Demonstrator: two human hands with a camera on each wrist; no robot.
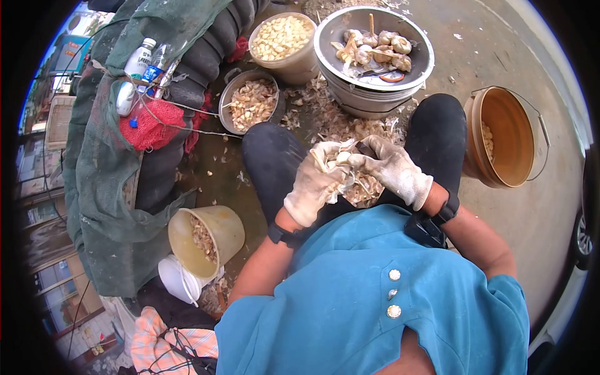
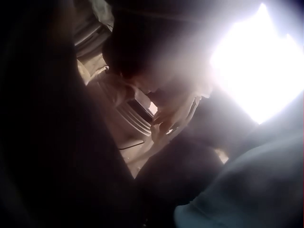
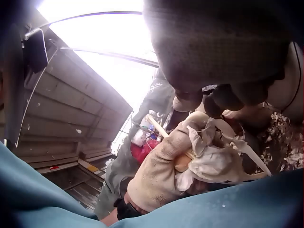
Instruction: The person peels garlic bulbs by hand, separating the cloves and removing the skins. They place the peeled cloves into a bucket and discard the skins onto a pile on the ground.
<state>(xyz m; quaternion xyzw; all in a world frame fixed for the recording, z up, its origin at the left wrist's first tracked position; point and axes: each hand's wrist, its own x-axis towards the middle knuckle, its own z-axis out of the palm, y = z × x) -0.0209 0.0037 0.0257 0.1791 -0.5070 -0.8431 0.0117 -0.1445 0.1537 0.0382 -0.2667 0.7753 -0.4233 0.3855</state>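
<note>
Both hands wear pale, soiled work gloves and meet between the person's knees. The left hand [image 1: 310,181] grips a garlic bulb [image 3: 216,164] whose papery white skin is loose and flaring, as the right wrist view shows. Curled fingers of the right hand [image 1: 397,172] pinch at the same garlic from the other side, their tips partly hidden. Beyond the hands, a grey metal basin [image 1: 422,56] on stacked buckets holds several whole garlic bulbs [image 1: 374,47], some with stalks. The left wrist view is dark and glared.
Around the person stand a tub of peeled cloves [image 1: 255,57], a bowl of cloves and skins [image 1: 223,107], a tilted cream bucket [image 1: 234,231] and a brown bucket [image 1: 524,137] with a handle. Garlic skins [image 1: 331,122] litter the ground. Netting-covered tyres [image 1: 156,178] line the left side.
</note>
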